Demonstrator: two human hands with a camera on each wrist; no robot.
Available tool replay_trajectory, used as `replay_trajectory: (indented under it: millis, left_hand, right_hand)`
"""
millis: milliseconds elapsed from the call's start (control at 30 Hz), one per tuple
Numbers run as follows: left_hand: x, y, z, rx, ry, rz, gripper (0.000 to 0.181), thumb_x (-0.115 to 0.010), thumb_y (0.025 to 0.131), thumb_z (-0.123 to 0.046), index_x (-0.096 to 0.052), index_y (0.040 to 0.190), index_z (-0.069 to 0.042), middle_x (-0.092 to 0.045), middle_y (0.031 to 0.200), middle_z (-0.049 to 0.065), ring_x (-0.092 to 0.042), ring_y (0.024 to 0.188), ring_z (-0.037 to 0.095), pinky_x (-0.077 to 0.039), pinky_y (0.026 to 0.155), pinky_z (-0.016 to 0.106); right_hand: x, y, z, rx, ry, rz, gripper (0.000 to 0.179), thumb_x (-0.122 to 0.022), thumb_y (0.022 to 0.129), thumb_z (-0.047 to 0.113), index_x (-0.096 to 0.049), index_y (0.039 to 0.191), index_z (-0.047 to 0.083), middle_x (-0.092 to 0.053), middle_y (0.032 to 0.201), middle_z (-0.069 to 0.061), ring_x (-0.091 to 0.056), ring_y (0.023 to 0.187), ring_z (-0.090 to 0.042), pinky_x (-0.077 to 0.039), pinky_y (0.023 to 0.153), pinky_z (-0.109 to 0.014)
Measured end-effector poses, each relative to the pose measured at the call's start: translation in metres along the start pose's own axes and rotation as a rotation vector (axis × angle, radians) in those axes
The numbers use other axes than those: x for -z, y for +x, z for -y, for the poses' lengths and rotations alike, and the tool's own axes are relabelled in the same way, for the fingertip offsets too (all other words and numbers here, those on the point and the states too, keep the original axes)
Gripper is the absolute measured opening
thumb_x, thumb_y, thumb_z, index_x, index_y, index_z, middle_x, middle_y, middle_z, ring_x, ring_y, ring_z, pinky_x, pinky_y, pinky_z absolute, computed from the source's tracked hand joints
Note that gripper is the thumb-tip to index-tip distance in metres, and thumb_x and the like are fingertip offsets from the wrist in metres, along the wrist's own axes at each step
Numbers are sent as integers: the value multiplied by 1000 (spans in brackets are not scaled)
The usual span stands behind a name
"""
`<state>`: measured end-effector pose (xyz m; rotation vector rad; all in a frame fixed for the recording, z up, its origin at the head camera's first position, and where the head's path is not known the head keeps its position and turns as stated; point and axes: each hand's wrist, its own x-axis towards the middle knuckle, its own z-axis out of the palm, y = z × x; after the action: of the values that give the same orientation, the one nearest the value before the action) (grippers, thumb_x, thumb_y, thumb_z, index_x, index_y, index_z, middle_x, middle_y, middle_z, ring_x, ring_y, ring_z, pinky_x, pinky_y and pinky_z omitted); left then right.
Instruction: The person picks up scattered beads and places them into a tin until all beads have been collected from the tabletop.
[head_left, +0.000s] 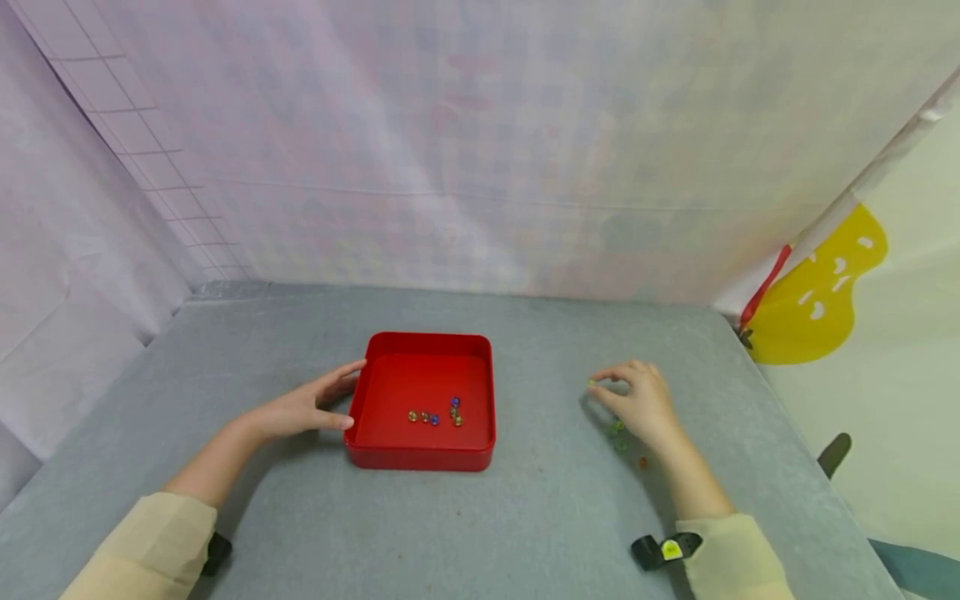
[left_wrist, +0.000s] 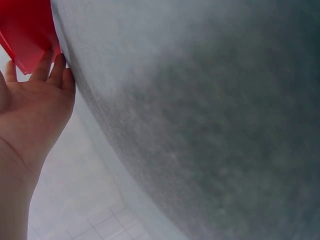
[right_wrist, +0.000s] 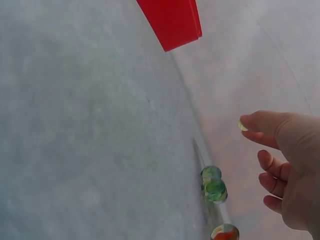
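A square red tray [head_left: 420, 458] sits on the grey cloth, with several blue and amber marbles [head_left: 455, 402] lying on its floor. My left hand [head_left: 303, 408] rests against the tray's left side, thumb and fingers spread and fairly straight. In the left wrist view its fingertips meet the red wall [left_wrist: 30, 35]. To the right of the tray, my right hand [head_left: 637, 404] is raised over the cloth and pinches a small yellow-green marble [right_wrist: 243, 125] between thumb and index finger. Under that hand lie green marbles [right_wrist: 215, 190] and an orange-and-white one [right_wrist: 225, 232].
Grey cloth [head_left: 525, 525] covers the table. A pale patterned curtain [head_left: 480, 167] hangs along the back edge, and a white sheet stands at the left. On the right hangs a yellow cut-out shape [head_left: 813, 308]. Black straps circle both wrists.
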<state>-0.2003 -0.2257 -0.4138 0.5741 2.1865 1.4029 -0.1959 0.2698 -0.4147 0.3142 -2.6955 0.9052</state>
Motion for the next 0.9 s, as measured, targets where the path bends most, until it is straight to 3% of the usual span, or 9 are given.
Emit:
replay_trajectory:
  millis: [467, 900]
  left_hand:
    - [-1, 0, 0, -11, -10, 5, 85, -67, 90, -15, -12, 155, -12, -17, 155, 24, -14, 140, 43, -19, 105, 65]
    - [0, -1, -2, -16, -11, 10, 85, -67, 90, -14, -12, 154, -10, -17, 154, 25, -14, 140, 44, -17, 105, 65]
  right_hand:
    - [-2, 1, 17, 49, 38, -21, 17, -76, 82, 17, -74, 95, 6, -62, 95, -16, -49, 91, -35, -34, 77, -43]
    - [-4, 0, 38, 131, 53, -60, 17, -80, 78, 13, -75, 92, 7, -62, 88, -9, -48, 87, -26, -34, 78, -39]
